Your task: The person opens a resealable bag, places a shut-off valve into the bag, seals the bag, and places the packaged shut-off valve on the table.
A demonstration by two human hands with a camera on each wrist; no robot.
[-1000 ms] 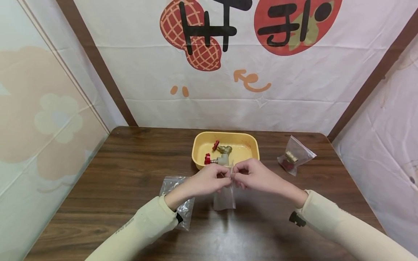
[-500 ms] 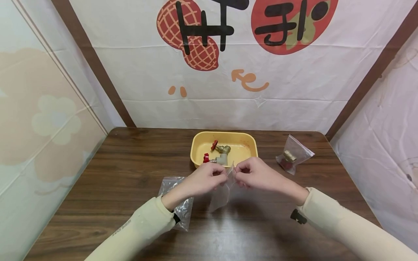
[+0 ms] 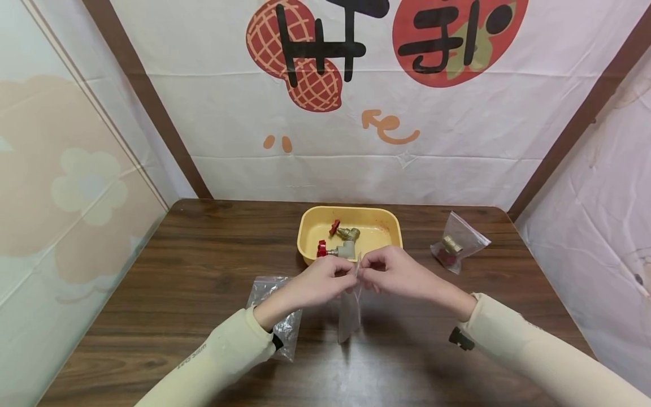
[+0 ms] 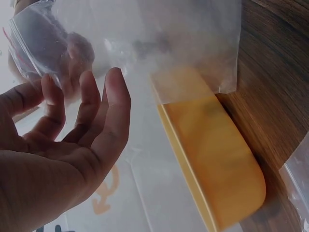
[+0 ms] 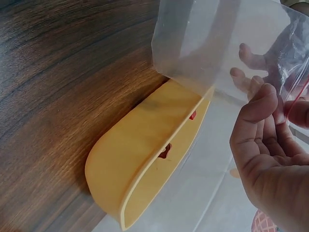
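A clear zip bag hangs from both hands above the table, in front of the yellow tray. My left hand pinches its top edge from the left. From the right, my right hand pinches the same edge, close to the left fingertips. The wrist views show the clear bag spread as a see-through sheet with nothing visible inside, and a red zip line near the right thumb. Behind the hands, the yellow tray holds a brass valve and a grey valve, each with a red handwheel.
A second clear zip bag lies on the table, partly under my left forearm. To the right of the tray sits a zip bag containing a brass valve with something red. A printed cloth hangs behind the wooden table.
Half a second ago the hands stood slightly farther apart and the bag slanted left. Now the fingertips are closer together and the bag hangs straighter, more edge-on. The tray and valves stay put.
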